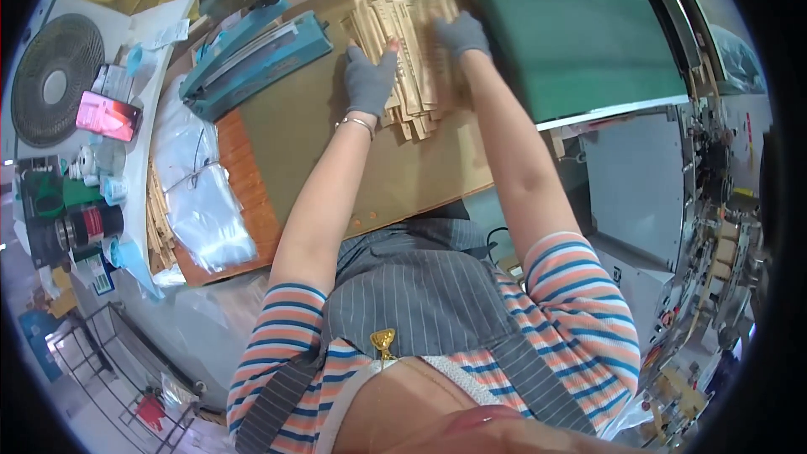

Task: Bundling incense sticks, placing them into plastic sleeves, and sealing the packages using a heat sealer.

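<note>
A loose pile of flat, pale wooden sticks [409,67] lies on the brown work surface [311,143], roughly lined up with their ends uneven. At its left side is my left hand [370,82] in a grey glove with bare fingertips. Its thumb lies on top of the sticks and its fingers curl at their left edge, closed on some of them. Against the pile's right side, my right hand [464,35], gloved the same way, is smeared by motion. Sticks beside it are blurred too, and its fingertips cannot be made out.
A blue bag sealer [256,63] stands left of the pile. Clear plastic bags [197,185] lie nearer, beside a white shelf holding a phone [108,115] and a dark bottle [88,224]. A fan [57,80] is at far left. A green conveyor-like surface [572,42] borders the right.
</note>
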Demonstrator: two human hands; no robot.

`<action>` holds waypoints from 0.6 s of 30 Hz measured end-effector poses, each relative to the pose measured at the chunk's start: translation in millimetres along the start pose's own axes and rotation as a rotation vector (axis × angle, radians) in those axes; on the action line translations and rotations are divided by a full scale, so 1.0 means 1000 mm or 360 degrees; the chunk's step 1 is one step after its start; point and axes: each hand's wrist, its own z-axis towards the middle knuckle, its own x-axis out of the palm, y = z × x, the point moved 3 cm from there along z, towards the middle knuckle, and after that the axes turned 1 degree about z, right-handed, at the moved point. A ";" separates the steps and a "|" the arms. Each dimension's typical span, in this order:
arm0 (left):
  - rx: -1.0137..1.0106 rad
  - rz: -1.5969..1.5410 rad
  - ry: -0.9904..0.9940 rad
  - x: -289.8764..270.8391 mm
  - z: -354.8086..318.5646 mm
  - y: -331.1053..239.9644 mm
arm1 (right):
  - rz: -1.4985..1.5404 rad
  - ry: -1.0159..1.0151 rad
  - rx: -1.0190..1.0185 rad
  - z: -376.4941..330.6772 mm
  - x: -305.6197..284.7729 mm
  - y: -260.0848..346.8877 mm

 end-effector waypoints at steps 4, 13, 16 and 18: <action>-0.0144 -0.0452 0.0394 0.001 -0.021 -0.033 | -0.0590 0.0018 -0.0506 -0.042 0.054 0.016; -0.0058 0.0393 0.0127 -0.041 -0.040 0.067 | 0.0454 -0.0152 -0.0936 -0.153 -0.160 0.003; 0.0113 0.0514 0.0150 -0.047 -0.038 0.063 | 0.0472 -0.1030 -0.1158 -0.125 -0.323 -0.235; 0.0013 0.0620 0.0090 -0.072 -0.026 0.088 | -0.0121 -0.0425 0.0028 -0.191 -0.454 -0.337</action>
